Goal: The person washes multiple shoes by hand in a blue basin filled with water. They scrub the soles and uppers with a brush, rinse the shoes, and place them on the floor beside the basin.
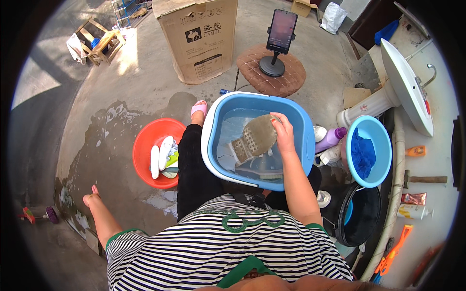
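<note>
A shoe with its tan, studded sole facing up (257,136) is held by one end in my right hand (284,132), over the blue and white plastic tub (304,116). Its other end reaches the water in the tub. A brush (270,175) lies in the water near the tub's near side. My left hand (93,195) is stretched out to the left over the wet floor, away from the tub, with nothing seen in it. Between it and the tub stands a red basin (141,160) with white shoe parts or insoles (154,162) inside.
A phone on a stand (281,32) rests on a brown cushioned stool (251,69) beyond the tub. Beside it is a tall cardboard box (204,43). On the right are a purple bottle (329,140), a light blue basin (386,145), a black bucket (376,214) and a pedestal washbasin (404,80).
</note>
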`<act>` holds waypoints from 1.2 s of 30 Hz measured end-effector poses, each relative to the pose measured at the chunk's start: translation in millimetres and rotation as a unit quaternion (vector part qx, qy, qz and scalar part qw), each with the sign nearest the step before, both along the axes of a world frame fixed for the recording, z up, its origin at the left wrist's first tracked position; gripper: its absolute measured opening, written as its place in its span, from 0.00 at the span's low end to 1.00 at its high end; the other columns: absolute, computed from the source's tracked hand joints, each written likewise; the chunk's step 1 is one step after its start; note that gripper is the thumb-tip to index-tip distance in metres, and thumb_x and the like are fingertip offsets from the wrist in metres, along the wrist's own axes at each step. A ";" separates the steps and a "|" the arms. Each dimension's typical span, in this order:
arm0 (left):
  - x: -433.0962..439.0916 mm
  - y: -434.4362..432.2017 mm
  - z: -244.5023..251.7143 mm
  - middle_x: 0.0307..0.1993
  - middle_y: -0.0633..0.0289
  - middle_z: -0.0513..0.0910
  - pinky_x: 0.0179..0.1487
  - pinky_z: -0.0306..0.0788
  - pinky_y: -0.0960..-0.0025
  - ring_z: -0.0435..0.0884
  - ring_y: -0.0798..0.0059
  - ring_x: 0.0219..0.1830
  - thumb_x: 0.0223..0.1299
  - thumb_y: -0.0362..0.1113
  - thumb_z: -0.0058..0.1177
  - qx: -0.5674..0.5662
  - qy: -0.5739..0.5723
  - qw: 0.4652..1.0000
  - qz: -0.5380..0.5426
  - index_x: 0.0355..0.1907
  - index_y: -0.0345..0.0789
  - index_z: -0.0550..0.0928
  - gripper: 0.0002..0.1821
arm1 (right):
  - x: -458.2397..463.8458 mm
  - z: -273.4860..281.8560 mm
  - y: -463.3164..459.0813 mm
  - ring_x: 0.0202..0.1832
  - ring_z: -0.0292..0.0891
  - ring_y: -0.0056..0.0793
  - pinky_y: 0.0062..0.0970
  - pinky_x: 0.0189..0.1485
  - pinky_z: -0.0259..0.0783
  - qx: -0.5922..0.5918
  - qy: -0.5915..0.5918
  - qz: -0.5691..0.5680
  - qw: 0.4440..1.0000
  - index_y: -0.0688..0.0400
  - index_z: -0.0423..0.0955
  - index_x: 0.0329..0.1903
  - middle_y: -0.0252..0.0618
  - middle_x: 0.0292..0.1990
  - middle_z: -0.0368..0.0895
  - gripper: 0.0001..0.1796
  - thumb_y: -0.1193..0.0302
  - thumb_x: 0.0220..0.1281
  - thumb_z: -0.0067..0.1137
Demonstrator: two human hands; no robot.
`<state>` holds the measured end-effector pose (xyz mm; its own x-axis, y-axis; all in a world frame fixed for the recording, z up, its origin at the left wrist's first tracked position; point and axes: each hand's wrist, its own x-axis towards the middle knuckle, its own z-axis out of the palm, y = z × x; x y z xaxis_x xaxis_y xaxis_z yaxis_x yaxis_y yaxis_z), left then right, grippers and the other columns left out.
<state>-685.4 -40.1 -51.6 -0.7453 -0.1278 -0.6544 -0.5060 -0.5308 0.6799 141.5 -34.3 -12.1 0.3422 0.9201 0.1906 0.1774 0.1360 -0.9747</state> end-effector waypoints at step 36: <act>671.1 75.9 41.4 0.63 0.45 0.67 0.64 0.57 0.37 0.65 0.50 0.66 0.45 0.53 0.65 -0.203 0.638 -0.276 -0.690 0.70 0.35 0.56 0.52 | 10.3 -62.4 56.3 0.65 0.65 0.50 0.45 0.68 0.58 -0.334 -0.423 -0.016 0.842 0.60 0.79 0.52 0.53 0.57 0.75 0.24 0.58 0.68 0.41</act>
